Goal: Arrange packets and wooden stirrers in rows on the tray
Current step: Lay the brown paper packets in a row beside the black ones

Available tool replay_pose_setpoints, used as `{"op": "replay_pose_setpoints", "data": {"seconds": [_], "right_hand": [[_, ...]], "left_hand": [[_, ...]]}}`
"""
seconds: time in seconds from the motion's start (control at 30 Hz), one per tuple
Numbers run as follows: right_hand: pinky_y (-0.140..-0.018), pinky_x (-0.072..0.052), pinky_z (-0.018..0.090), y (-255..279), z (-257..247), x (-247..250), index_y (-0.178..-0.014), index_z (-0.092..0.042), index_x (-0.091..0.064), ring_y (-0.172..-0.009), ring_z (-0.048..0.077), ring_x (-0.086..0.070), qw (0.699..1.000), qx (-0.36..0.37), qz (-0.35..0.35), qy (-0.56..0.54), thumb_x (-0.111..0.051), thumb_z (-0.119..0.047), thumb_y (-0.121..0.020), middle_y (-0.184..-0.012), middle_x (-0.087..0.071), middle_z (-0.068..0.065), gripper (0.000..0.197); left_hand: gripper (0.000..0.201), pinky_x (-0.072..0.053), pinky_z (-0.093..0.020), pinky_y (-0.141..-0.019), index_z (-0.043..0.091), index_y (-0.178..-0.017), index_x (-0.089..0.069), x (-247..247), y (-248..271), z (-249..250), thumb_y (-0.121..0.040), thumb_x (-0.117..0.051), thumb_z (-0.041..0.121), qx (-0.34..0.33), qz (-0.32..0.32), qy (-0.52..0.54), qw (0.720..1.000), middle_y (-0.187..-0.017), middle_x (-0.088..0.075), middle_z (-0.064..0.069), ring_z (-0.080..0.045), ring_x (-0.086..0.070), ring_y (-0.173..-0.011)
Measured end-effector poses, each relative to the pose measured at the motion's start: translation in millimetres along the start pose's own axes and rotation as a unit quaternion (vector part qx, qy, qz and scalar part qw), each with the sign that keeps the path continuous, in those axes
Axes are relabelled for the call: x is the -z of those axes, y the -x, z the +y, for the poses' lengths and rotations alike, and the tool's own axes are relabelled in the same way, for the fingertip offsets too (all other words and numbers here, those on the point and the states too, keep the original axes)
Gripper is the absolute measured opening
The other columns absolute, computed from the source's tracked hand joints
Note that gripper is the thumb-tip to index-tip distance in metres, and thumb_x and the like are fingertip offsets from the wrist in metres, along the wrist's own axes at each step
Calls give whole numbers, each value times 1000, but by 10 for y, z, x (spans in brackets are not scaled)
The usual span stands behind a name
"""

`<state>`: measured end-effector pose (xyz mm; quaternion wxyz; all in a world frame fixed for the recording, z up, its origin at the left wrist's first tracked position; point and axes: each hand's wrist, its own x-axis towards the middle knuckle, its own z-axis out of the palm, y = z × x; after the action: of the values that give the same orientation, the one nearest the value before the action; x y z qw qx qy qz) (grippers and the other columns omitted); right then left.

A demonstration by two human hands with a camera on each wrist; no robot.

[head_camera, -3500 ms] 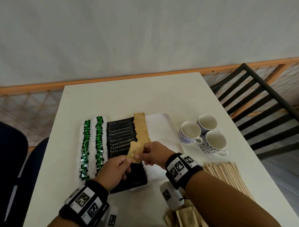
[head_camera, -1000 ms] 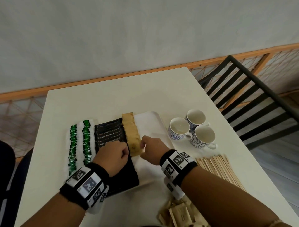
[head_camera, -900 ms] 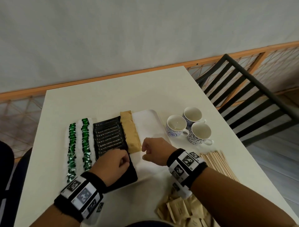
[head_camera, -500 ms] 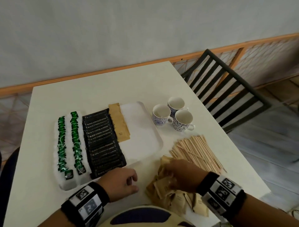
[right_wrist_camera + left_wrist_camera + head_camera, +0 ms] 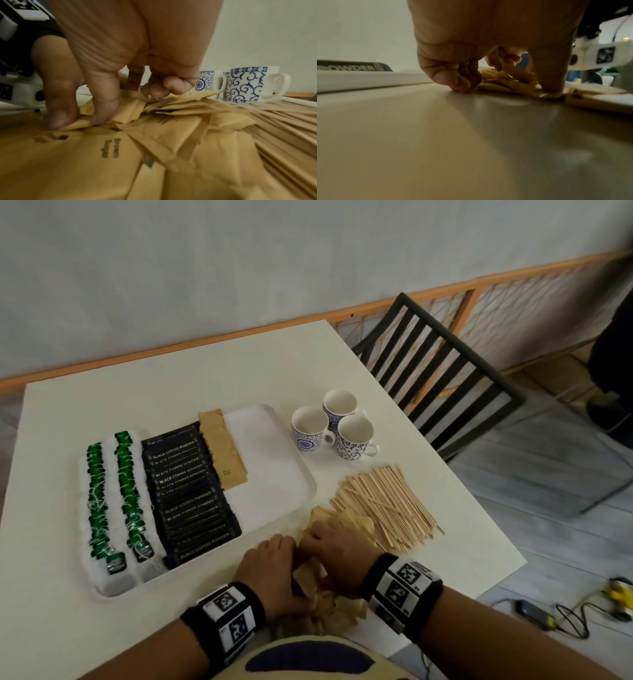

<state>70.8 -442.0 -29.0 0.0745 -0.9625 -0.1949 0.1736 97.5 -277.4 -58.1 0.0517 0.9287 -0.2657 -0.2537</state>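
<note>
A white tray (image 5: 274, 470) holds rows of green packets (image 5: 96, 501), black coffee packets (image 5: 191, 494) and a short row of brown packets (image 5: 222, 453); its right part is bare. Loose brown packets (image 5: 342, 607) are heaped at the table's front edge, beside a pile of wooden stirrers (image 5: 387, 505). Both hands are down in that heap. My left hand (image 5: 506, 89) curls over the heap's left edge, thumb pressing on a packet. My right hand (image 5: 80, 120) pinches a crumpled brown packet (image 5: 130, 108) with its fingertips.
Three blue-patterned cups (image 5: 335, 429) stand right of the tray, behind the stirrers. A black slatted chair (image 5: 442, 392) is beyond the table's right edge. Cables and a small device (image 5: 548, 614) lie on the floor at the lower right.
Both hands left the tray after setting a brown packet onto its row. The right hand reached the loose heap first; the left hand has now joined it there.
</note>
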Motion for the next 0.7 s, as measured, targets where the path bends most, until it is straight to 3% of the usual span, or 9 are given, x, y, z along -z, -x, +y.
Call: {"op": "replay_pose_setpoints", "data": {"seconds": [0.17,0.33,0.43,0.5,0.6,0.63,0.67,0.7], "right_hand": [[-84,-49,41,30,-28,-14,-123,-21,-55,-97,26,-51,999,13,5,-33,-67,-28,-85,-111,-53,8,40],[-84,-47,34,85,3,9,-109,-15,-58,-95,22,-56,995,0,10,-104,-57,-24,-93,-101,-61,5,18],[-84,-49,34,106,16,8,-105,-17,-59,-94,19,-58,983,-48,-23,-175,-62,-27,-90,-100,-64,2,18],[-87,-50,35,171,38,44,-107,-21,-59,-96,17,-58,982,-33,-38,-180,-65,-32,-87,-101,-63,-1,23],[-91,-50,37,253,-59,58,-112,-20,-59,-99,18,-59,970,13,-148,-191,-64,-33,-89,-105,-64,0,27],[-90,-51,36,214,-197,-45,-113,-18,-60,-98,18,-61,969,-23,-193,-155,-62,-31,-91,-104,-64,3,25],[-86,-53,32,122,-218,-212,-110,-15,-61,-94,15,-64,981,-57,-182,-35,-58,-27,-93,-100,-65,5,20],[-79,-52,25,183,-252,-248,-104,-13,-62,-86,8,-66,944,-83,-319,7,-54,-21,-96,-92,-63,6,14]], "left_hand": [[68,-37,-34,-85,26,-108,-41,59,-26,-86,-62,-62,72,5,-12,-12,1000,-112,-45,4,-19,-47,-104],[55,-36,-34,-89,25,-113,-43,89,-37,-193,-73,-64,57,11,-9,7,1000,-119,-50,4,-21,-47,-110],[54,-38,-33,-90,27,-115,-42,87,-34,-254,-73,-65,53,17,0,16,1000,-120,-52,5,-20,-48,-112],[54,-40,-33,-90,29,-113,-43,75,-15,-299,-71,-66,55,22,14,30,999,-116,-53,7,-18,-50,-109],[57,-40,-33,-92,32,-112,-43,28,43,-370,-68,-66,60,32,25,57,998,-113,-50,10,-16,-50,-108],[60,-41,-33,-91,33,-113,-42,14,68,-385,-67,-67,63,35,26,63,997,-113,-48,10,-15,-49,-108],[64,-41,-33,-91,34,-114,-41,2,90,-393,-65,-68,65,35,26,66,997,-114,-46,10,-15,-48,-108],[68,-41,-33,-92,34,-117,-41,-6,108,-395,-63,-68,67,33,29,67,997,-115,-44,10,-14,-48,-109]]}}
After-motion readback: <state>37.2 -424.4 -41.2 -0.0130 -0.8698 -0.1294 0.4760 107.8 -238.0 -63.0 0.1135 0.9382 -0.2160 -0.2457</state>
